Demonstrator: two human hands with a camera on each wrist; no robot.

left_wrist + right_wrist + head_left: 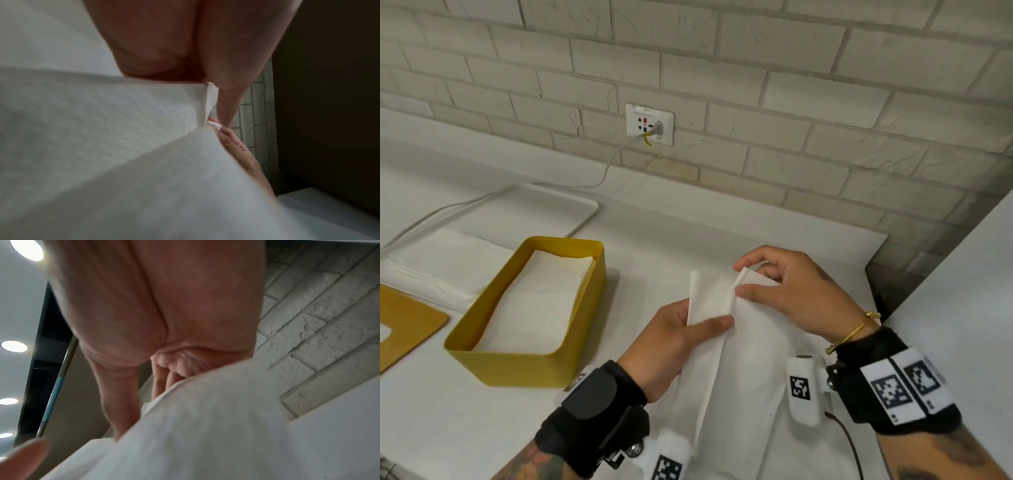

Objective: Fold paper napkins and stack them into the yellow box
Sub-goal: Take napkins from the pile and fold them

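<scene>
One pale brick wall (756, 85), rough and chalky with grey joints, fills the upper half of the head view, and below it runs the smooth white counter (482, 428). At the left of the frame stands the yellow box (530, 363), a rounded-corner rectangle with thin matte walls, and a layer of folded white napkins (541, 301) lies flat inside it. Behind the box, at the far left edge, a loose pile of soft white paper (445, 263) rests partly on a flat white tray (571, 209) with rounded corners. A flat yellow lid (404, 322) with a cut-out sits at the left border.

In the centre right I hold a paper napkin (743, 359) above the counter, thin, faintly embossed and creased lengthwise, its lower part draping toward the bottom of the frame. My left hand (671, 346) grasps its left flap, thumb laid across the top of the paper and the other fingers hidden beneath it. My right hand (787, 291) pinches the upper corner by the fold, thumb pressed on the crease and forefinger curled over the raised edge. The left wrist view shows the dimpled weave close up. Black straps with white square-patterned tags wrap both my wrists.

A white wall socket (649, 124) with a grey cable (616, 157) sits in the upper middle.
</scene>
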